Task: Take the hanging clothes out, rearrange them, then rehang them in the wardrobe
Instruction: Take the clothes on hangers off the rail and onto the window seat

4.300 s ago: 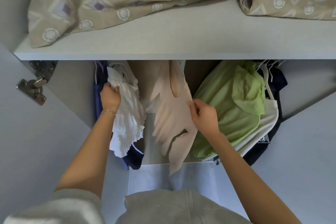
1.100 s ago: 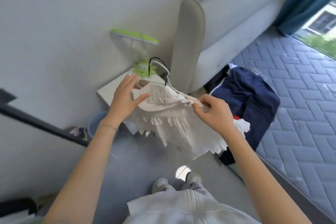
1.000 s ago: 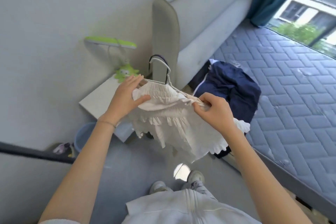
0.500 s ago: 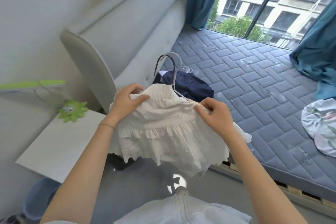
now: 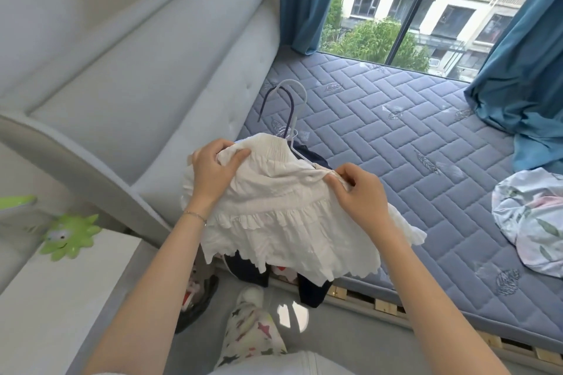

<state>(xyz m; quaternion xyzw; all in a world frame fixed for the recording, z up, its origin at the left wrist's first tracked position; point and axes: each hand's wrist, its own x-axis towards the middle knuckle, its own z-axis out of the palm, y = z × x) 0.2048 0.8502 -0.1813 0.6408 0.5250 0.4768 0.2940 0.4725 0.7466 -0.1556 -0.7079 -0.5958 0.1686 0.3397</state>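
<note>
Skirt [image 5: 286,216] over mattress [image 5: 396,137] edge; headboard [image 5: 137,94] left.

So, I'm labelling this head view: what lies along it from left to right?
Green toy → left hand → hanger hooks → right hand → floral cloth. The white skirt, held by both hands, spans the middle.

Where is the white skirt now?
Centre of the head view: the white skirt is gripped between the left hand and right hand, just in front of the blue mattress.
</note>
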